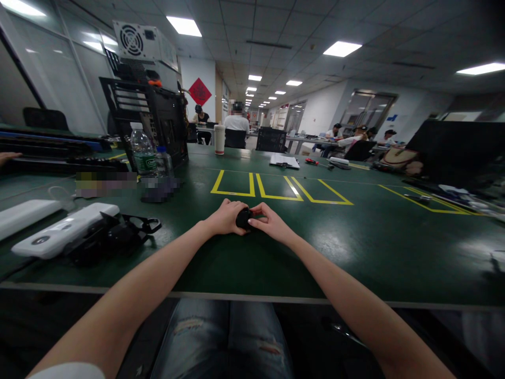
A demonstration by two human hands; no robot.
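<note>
Short of the yellow tape [232,194], the left hand [226,217] is gripping a black object [243,219]; the right hand [269,221] is pinching its edge. Work is apparently standing mid-step; finished portions are not showing. Beyond the tape, a clipboard [284,160] is lying untouched.

The one camera here is worn on the head, facing forward and down over the near counter [355,252]: left hand [225,217] and right hand [274,225] around mid-frame, jeans [221,342] close at bottom centre, ceiling [276,23] far along the top.
</note>
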